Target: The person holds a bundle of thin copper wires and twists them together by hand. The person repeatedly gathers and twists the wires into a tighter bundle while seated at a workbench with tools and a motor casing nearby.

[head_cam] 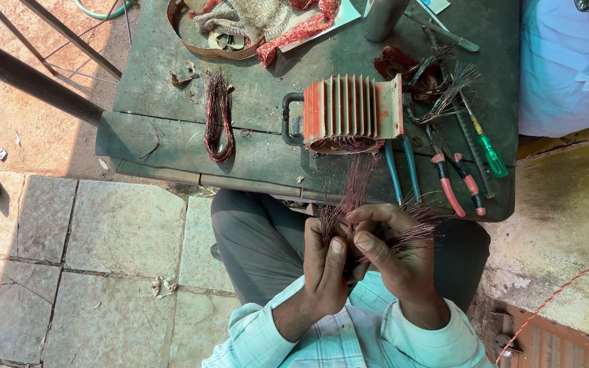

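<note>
1. Left hand (323, 262) and right hand (393, 255) both clench a bundle of reddish copper winding wires (363, 211) over the lap.
2. Just beyond the hands, a ribbed orange motor housing (349, 112) sits on the green desk (172, 136).
3. Best practice: grip strands firmly and separate them evenly.

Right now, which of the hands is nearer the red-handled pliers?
Right. The right hand works the copper wire bundle just below-left of the red-handled pliers; the left hand sits farther left.

We find open desk (172, 136) left of the finned motor housing (352, 112), past a wire loop (218, 119); right of it, pliers (455, 180) and screwdrivers (485, 146) crowd our way.
</note>
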